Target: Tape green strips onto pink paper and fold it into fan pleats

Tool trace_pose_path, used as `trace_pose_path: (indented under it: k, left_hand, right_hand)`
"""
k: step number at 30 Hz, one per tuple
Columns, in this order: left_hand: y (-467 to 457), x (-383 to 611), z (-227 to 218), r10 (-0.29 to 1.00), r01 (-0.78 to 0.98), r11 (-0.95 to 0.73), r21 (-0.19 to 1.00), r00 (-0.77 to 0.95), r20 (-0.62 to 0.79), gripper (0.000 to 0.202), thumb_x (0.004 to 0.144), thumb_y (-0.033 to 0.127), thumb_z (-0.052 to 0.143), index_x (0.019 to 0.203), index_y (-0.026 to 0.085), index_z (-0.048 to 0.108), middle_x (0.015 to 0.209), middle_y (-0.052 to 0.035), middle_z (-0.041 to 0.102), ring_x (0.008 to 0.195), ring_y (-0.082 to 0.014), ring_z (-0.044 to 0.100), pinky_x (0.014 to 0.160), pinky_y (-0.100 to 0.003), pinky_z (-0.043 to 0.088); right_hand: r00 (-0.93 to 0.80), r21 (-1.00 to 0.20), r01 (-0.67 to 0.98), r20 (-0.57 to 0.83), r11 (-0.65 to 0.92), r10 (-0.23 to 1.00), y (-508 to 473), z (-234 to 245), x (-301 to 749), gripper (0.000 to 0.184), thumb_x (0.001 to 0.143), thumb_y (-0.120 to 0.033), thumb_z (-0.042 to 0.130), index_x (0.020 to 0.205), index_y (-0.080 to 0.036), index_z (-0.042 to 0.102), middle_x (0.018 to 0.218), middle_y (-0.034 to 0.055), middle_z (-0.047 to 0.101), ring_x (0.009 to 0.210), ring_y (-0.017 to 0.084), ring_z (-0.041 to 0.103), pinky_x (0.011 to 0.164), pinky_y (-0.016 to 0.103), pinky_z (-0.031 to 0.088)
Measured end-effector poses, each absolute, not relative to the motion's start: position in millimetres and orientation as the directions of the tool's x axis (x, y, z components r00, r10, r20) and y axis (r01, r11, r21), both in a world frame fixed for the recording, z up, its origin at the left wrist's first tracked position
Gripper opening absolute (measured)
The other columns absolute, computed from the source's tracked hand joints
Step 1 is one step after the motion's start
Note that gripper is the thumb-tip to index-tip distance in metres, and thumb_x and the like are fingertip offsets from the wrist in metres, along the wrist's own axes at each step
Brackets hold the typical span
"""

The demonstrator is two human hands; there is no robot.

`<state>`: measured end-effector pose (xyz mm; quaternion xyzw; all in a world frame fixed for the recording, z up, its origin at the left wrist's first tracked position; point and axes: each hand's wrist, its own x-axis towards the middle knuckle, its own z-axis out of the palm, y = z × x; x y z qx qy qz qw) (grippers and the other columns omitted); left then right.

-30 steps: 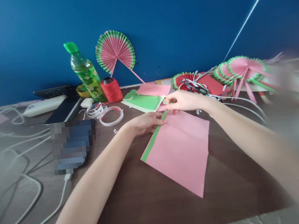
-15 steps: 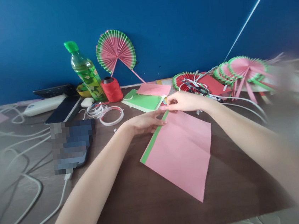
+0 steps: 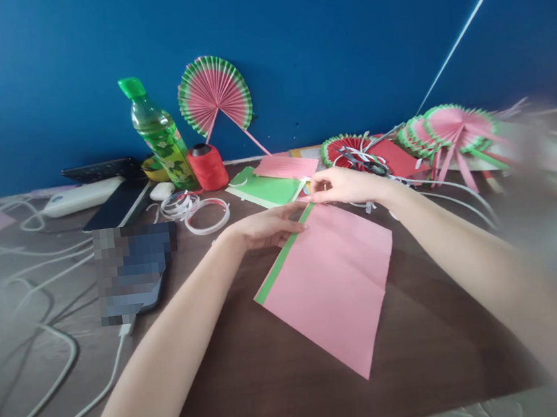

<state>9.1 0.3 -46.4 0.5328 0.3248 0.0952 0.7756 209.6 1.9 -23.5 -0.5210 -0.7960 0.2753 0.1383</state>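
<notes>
A sheet of pink paper [image 3: 331, 282] with a green strip [image 3: 280, 266] along its left edge lies slanted over the brown table. My left hand [image 3: 273, 227] grips that green edge, thumb on top and the other fingers partly hidden at the paper's side. At the sheet's far corner, my right hand [image 3: 338, 185] is closed in a pinch on the paper. Just beyond the hands sit green paper sheets [image 3: 271, 189] and a pleated pink paper [image 3: 287, 166].
A pink-green paper fan [image 3: 214, 96] leans on the blue wall beside a green bottle [image 3: 161, 138] and a red spool [image 3: 208, 167]. Tape rolls [image 3: 207, 216], a phone [image 3: 140, 269] and cables are on the left. More folded fans [image 3: 459, 126] and a red paper [image 3: 400, 156] lie right.
The pink paper's near end has swung slightly to the left. Both hands keep their hold on the paper, with the right hand shifted a little.
</notes>
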Motion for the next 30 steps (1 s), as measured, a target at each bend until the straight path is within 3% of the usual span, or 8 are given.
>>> trace_pose_path:
  k: [6,10,15,21,26,30]
  left_hand:
    - [4.5,2.7,-43.5,0.468,0.232,0.425,0.875,0.771,-0.431,0.063,0.075,0.012,0.061,0.131,0.032,0.040,0.089,0.0018,0.061,0.066,-0.0072,0.060,0.063,-0.021,0.049]
    - [5.6,1.0,-43.6,0.463,0.240,0.399,0.885,0.781,-0.420,0.057,0.075,0.014,0.063,0.126,0.032,0.045,0.093,0.0012,0.061,0.067,-0.0073,0.060,0.063,-0.020,0.049]
    - [5.3,0.9,-43.7,0.447,0.245,0.378,0.893,0.796,-0.407,0.061,0.075,0.017,0.063,0.130,0.032,0.042,0.104,-0.0012,0.061,0.072,-0.0096,0.061,0.069,-0.024,0.049]
    - [6.7,1.5,-45.7,0.455,0.277,0.337,0.900,0.789,-0.414,0.048,0.075,0.023,0.064,0.121,0.027,0.050,0.091,0.0002,0.062,0.070,-0.0085,0.059,0.064,-0.021,0.045]
    - [12.8,-7.1,-43.4,0.560,0.407,0.207,0.889,0.696,-0.449,0.047,0.069,0.027,0.069,0.114,0.022,0.056,0.073,0.0032,0.058,0.059,-0.0072,0.051,0.051,-0.019,0.034]
    - [20.1,-21.4,-36.8,0.660,0.576,0.070,0.814,0.586,-0.471,0.030,0.065,0.028,0.069,0.092,0.017,0.063,0.061,0.0039,0.052,0.055,-0.0081,0.044,0.051,-0.021,0.030]
  right_hand:
    - [-0.290,-0.724,0.679,-0.113,0.121,0.950,10.0,-28.0,216.9,0.024,0.077,-0.040,0.055,0.084,-0.018,0.054,0.070,0.0001,0.051,0.053,0.008,0.040,0.046,0.021,0.027]
    - [-0.326,-0.811,0.580,-0.144,0.077,0.934,9.6,-25.8,218.3,0.028,0.076,-0.045,0.056,0.077,-0.017,0.056,0.069,-0.0004,0.048,0.055,0.008,0.040,0.047,0.022,0.029]
    - [-0.366,-0.808,0.583,-0.167,0.086,0.915,9.4,-26.5,219.2,0.034,0.070,-0.052,0.061,0.074,-0.018,0.058,0.058,-0.0044,0.040,0.049,0.007,0.032,0.045,0.023,0.023]
    - [-0.376,-0.809,0.578,-0.147,0.108,0.915,13.9,-32.0,221.3,0.034,0.064,-0.049,0.067,0.075,-0.017,0.060,0.060,-0.0040,0.045,0.050,0.006,0.035,0.043,0.022,0.023]
    - [-0.281,-0.780,0.615,-0.080,0.116,0.956,18.8,-30.5,227.3,0.032,0.064,-0.046,0.068,0.071,-0.016,0.060,0.060,-0.0021,0.049,0.052,0.007,0.040,0.046,0.022,0.030]
    - [-0.205,-0.756,0.649,-0.067,0.084,0.976,21.1,-27.0,233.8,0.032,0.063,-0.048,0.068,0.069,-0.017,0.062,0.065,0.0015,0.058,0.057,0.011,0.048,0.051,0.025,0.036]
